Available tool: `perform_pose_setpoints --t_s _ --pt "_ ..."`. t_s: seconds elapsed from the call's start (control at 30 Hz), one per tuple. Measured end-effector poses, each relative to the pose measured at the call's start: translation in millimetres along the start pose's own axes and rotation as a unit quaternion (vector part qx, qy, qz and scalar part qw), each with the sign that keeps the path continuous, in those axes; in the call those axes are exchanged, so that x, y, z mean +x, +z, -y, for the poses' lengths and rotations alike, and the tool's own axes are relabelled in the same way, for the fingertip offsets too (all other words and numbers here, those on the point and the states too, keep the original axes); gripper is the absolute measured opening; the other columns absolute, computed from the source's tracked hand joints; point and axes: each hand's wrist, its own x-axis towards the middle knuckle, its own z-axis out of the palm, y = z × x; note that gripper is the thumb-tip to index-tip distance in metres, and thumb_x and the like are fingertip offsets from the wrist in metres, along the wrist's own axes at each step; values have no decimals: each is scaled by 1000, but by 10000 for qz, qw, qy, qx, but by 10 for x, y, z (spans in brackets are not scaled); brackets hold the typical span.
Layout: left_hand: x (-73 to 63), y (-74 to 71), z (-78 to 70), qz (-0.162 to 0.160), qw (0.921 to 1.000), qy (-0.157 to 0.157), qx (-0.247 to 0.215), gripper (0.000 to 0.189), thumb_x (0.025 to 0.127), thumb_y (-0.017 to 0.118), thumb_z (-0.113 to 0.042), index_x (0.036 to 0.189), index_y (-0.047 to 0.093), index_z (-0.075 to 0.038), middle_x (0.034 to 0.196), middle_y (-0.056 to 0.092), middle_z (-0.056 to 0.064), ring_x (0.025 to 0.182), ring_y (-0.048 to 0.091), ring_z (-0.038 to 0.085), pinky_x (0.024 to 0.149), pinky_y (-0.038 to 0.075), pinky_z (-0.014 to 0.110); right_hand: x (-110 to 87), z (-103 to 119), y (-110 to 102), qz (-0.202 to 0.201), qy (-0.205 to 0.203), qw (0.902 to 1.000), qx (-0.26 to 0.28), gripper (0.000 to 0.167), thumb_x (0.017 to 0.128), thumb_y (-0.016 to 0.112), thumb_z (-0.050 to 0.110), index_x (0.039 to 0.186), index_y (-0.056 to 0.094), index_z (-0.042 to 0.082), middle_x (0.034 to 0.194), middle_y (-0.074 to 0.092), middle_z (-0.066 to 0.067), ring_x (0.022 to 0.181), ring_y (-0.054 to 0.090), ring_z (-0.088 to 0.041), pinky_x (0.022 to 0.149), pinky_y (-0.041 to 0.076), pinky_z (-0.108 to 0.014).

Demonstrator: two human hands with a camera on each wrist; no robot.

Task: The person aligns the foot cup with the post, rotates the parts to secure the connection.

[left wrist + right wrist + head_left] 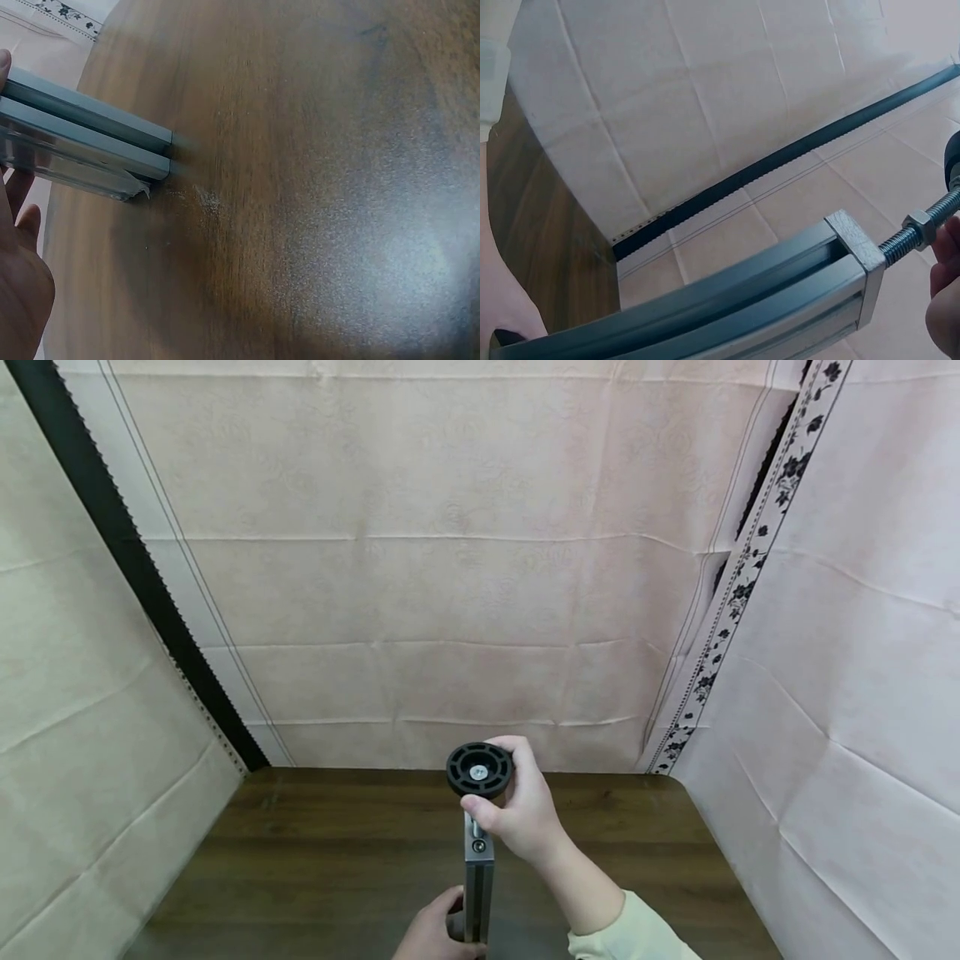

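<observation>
A grooved aluminium profile (477,893) stands upright over the wooden table in the head view. My left hand (435,931) grips its lower part, thumb and fingers on either side. On top is a levelling foot (459,770) with a round black slotted base facing up. My right hand (528,814) holds that base by its edge, thumb in front and fingers behind. In the right wrist view, a threaded rod (901,246) with a hex nut (921,227) runs from the profile's end plate (866,266) to the foot. The left wrist view shows the profile's other end (161,154) close over the tabletop.
The brown wooden table (337,843) reaches back to a pale cloth wall (465,593). Similar cloth panels close in the left side (90,710) and the right side (840,677). A black strip (150,568) runs up the left corner, a floral border (738,593) up the right.
</observation>
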Motion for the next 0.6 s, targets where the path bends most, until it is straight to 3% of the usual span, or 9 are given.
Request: perform_pose_setpoints --t_s 0.17,0.37,0.6 --pt "12 -30 20 37 10000 -34 9 63 63 85 -34 119 59 -23 115 61 8 106 55 36 79 41 62 4 16 57 -183 187 9996 -136 51 76 70 7 115 38 -3 101 56 -10 78 59 -11 64 52 -29" --pt "11 -54 32 42 9998 184 80 59 65 85 -31 116 59 -19 115 61 11 107 54 39 80 41 62 11 39 51 -468 260 9975 -468 51 72 71 5 113 40 -1 100 56 -9 80 58 -12 67 50 -26" --pt "18 1 23 75 10000 -8 -57 61 62 86 -32 116 59 -22 115 62 9 105 55 36 79 41 62 -12 48 10 -455 211 9975 -503 53 72 72 7 113 40 -3 101 56 -11 82 58 -12 70 49 -25"
